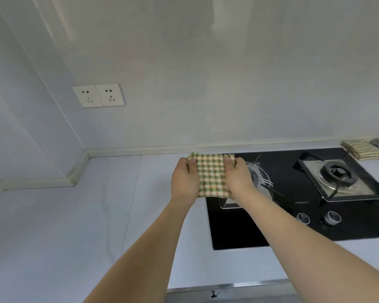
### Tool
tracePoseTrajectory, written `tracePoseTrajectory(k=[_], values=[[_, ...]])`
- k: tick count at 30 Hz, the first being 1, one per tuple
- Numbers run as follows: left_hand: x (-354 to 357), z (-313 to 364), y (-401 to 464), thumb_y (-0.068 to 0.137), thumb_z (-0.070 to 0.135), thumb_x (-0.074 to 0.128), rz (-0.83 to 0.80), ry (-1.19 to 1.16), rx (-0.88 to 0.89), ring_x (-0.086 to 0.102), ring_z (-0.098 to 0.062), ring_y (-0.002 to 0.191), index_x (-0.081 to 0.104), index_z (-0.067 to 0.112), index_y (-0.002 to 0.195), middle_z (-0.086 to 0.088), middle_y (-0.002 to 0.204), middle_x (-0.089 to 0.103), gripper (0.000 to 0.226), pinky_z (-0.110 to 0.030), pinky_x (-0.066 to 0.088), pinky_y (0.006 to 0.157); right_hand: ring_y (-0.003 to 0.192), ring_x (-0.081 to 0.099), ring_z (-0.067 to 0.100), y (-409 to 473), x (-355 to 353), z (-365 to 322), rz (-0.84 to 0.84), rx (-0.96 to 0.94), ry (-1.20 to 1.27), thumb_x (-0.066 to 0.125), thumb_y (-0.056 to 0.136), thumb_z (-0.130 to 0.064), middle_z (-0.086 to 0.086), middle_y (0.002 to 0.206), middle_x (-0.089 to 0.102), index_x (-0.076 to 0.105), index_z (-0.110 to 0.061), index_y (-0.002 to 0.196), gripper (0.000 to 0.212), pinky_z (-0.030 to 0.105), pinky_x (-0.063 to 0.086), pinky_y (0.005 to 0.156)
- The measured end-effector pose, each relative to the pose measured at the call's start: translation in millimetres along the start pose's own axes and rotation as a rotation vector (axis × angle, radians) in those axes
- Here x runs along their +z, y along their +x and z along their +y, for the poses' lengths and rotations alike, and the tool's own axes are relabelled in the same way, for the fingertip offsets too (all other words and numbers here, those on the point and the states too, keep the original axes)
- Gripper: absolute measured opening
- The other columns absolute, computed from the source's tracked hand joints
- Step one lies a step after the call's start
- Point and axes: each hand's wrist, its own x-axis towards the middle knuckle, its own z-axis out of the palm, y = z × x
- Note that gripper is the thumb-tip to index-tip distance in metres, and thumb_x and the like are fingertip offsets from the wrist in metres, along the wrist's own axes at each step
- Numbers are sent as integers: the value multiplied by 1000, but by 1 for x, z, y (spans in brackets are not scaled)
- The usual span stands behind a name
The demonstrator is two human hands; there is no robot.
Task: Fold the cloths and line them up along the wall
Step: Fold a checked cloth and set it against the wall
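your left hand (pixel 185 180) and right hand (pixel 236 178) each pinch a side of the checked cloth (pixel 211 174), held up near the wall (pixel 206 84). it's light and floppy, so hold the corners.

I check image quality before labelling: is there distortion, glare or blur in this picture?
Head view: wide-angle bending curves the wall edges at left; soft, even light with no hard shadows; mild glare on the steel burner tray; the checked cloth between left hand and right hand is reasonably sharp.

held cloth (pixel 212 174) green-orange-cream check | hob (pixel 239 232) black | wall cloth (pixel 363 149) green-striped
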Motion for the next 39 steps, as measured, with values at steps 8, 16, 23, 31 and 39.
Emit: tracePoseTrajectory(k=[8, 16, 23, 31, 39], values=[[100, 42, -17, 103, 30, 37, -58, 29, 23, 40, -12, 59, 41, 12, 76, 3, 68, 44, 32, -26, 34, 54, 90, 65, 24, 44, -106, 9, -8, 84, 65, 41, 98, -46, 6, 101, 64, 52, -15, 104, 34, 46, 55, 84], [223, 81, -37, 103, 34, 36, -94, 86, 17, 41, -13, 60, 42, 13, 79, 1, 69, 46, 32, -29, 34, 57, 92, 63, 24, 107, -223, 34, -6, 90, 31, 41, 98, -45, 8, 103, 64, 52, -16, 101, 31, 44, 54, 84], [306, 90, -26, 103, 32, 35, -196, 134, 9, 40, -13, 61, 45, 10, 84, -3, 75, 46, 31, -29, 31, 56, 91, 65, 25, 145, -285, 63, 38, 179, 77, 41, 98, -48, 6, 99, 64, 50, -18, 106, 32, 51, 56, 83], [450, 107, -43, 103, 32, 36, -348, 79, 0, 50, -12, 71, 53, 11, 95, -2, 83, 56, 28, -24, 40, 62, 85, 64, 19, 200, -411, 105, 149, 209, 60, 41, 100, -41, 7, 100, 65, 53, -12, 108, 33, 38, 55, 79], [577, 132, -62, 100, 36, 37, -373, 87, -159, 51, -16, 68, 57, 16, 96, 1, 74, 55, 29, -31, 42, 62, 87, 64, 20, 258, -534, 132, 107, 261, 67, 45, 98, -44, 6, 104, 65, 54, -10, 114, 39, 30, 51, 66]])
